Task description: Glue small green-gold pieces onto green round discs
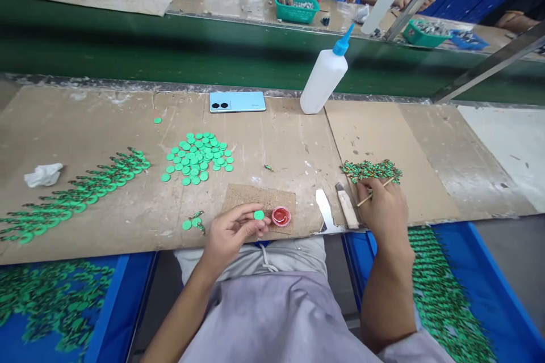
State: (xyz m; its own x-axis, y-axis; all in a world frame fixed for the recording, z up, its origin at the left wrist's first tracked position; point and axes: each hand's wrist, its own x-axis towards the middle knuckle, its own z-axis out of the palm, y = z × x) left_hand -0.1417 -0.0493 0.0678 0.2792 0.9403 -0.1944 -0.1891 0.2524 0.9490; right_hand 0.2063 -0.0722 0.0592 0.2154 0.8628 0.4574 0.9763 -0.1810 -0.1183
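Observation:
Pinched in the fingers of my left hand (pixel 232 233) is a small green disc (pixel 259 215). Just right of it, a little cup of red liquid (pixel 281 216) sits on a brown board (pixel 242 195). My right hand (pixel 385 210) grips a thin wooden stick (pixel 374 193); its fingertips are at the near edge of a pile of small green-and-gold pieces (pixel 372 170), and whether they hold a piece too is hidden. Loose green discs (pixel 198 156) lie in a heap left of centre. Farther left, discs with small pieces attached (pixel 80 195) stand in a slanting row.
A phone (pixel 237 102) and a white squeeze bottle (pixel 324 76) stand at the table's back edge. A flat blade (pixel 325 210) and a white-wrapped tool (pixel 347 207) lie near my right hand. Blue trays (pixel 506 300) of green pieces flank my lap. Co-workers sit opposite.

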